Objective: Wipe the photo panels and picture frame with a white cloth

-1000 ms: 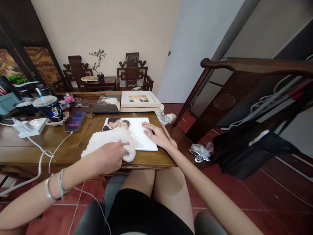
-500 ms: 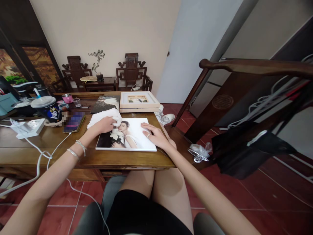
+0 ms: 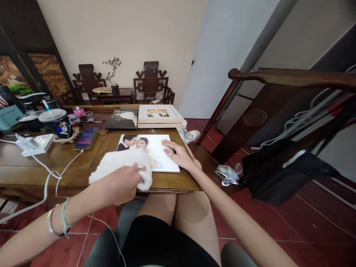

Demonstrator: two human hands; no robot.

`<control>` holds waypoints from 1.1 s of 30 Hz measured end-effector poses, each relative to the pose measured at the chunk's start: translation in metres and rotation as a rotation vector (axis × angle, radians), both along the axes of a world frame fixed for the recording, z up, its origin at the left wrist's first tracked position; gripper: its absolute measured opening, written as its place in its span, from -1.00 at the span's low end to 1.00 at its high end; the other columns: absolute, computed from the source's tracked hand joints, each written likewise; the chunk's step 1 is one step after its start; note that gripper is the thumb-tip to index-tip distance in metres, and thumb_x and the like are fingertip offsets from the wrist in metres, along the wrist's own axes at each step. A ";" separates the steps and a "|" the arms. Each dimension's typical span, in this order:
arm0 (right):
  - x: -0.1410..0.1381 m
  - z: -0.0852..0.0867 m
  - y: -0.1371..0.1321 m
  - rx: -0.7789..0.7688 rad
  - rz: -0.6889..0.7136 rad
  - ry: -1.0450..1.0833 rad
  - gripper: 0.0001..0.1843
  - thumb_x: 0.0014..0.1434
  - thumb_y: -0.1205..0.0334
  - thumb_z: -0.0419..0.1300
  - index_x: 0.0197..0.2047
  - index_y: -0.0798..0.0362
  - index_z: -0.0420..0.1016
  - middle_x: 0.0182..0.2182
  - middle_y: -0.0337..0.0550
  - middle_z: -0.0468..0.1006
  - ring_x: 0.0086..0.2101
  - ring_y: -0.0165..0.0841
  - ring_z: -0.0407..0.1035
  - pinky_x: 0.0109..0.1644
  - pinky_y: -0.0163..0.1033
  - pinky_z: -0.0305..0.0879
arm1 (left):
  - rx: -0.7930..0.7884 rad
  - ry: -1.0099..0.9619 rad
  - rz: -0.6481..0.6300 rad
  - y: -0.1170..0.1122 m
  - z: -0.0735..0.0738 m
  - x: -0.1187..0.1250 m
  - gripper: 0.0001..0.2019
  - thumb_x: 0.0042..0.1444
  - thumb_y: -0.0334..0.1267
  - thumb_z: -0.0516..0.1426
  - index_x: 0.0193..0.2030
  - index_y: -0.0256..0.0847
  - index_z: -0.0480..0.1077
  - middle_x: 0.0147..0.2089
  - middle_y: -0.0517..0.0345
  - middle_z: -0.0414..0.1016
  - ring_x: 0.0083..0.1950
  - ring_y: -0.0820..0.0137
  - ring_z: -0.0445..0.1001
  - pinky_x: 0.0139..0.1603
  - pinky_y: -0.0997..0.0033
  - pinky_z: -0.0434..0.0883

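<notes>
A white-edged wedding photo panel (image 3: 160, 157) lies flat on the wooden table (image 3: 108, 142) in front of me. My left hand (image 3: 128, 181) grips a fluffy white cloth (image 3: 116, 163) at the table's near edge. The cloth covers the lower left of the panel and hangs slightly past its front side. On the panel's right part my right hand (image 3: 178, 154) rests flat, fingers stretched out, with a ring on one finger.
Behind the panel lie a dark photo panel (image 3: 122, 118) and a pale framed picture (image 3: 160, 115). To the left are a lidded cup (image 3: 59, 124), a phone (image 3: 85, 139), a white power strip (image 3: 39, 144) and loose cables. A wooden chair (image 3: 258, 115) stands at the right.
My left hand has drawn the cloth from the panel's upper left toward me to the front edge, uncovering the upper left of the photo. My right hand has stayed on the panel.
</notes>
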State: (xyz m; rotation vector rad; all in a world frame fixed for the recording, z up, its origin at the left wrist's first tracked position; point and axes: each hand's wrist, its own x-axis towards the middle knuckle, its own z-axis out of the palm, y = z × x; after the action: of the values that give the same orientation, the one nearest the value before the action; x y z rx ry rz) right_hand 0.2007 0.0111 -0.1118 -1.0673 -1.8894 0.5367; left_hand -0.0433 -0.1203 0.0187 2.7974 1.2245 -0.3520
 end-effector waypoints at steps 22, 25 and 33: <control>0.000 0.001 -0.002 -0.022 -0.003 0.033 -0.64 0.17 0.23 0.18 0.04 -0.04 0.57 0.13 -0.10 0.50 0.19 -0.21 0.31 0.36 0.02 0.11 | 0.155 -0.142 0.180 0.155 -0.028 -0.051 -0.62 -0.03 -0.53 -0.04 -0.23 -0.25 0.56 -0.12 0.06 0.62 -0.07 0.29 0.53 0.00 0.48 0.35; 0.000 0.001 -0.002 -0.023 0.002 0.042 -0.65 0.17 0.22 0.19 0.03 -0.05 0.57 0.13 -0.10 0.50 0.18 -0.21 0.32 0.35 0.01 0.11 | 0.149 -0.068 0.192 0.135 -0.023 -0.051 -0.62 -0.05 -0.56 -0.04 -0.25 -0.25 0.56 -0.12 0.01 0.62 -0.05 0.24 0.53 0.01 0.42 0.36; 0.001 -0.003 0.000 -0.006 0.003 0.041 -0.63 0.18 0.22 0.17 0.05 -0.01 0.56 0.14 -0.06 0.49 0.19 -0.21 0.31 0.35 0.01 0.12 | -0.055 -0.042 0.116 0.023 0.003 -0.040 -0.63 0.02 -0.57 -0.02 -0.25 -0.19 0.56 -0.05 0.00 0.58 0.04 0.22 0.51 0.03 0.37 0.39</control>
State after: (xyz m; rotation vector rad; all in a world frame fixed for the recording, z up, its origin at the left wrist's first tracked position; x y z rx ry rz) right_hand 0.2013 0.0106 -0.1148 -1.0501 -1.8555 0.5627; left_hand -0.0834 -0.0974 0.0219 2.6596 1.3400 -0.3130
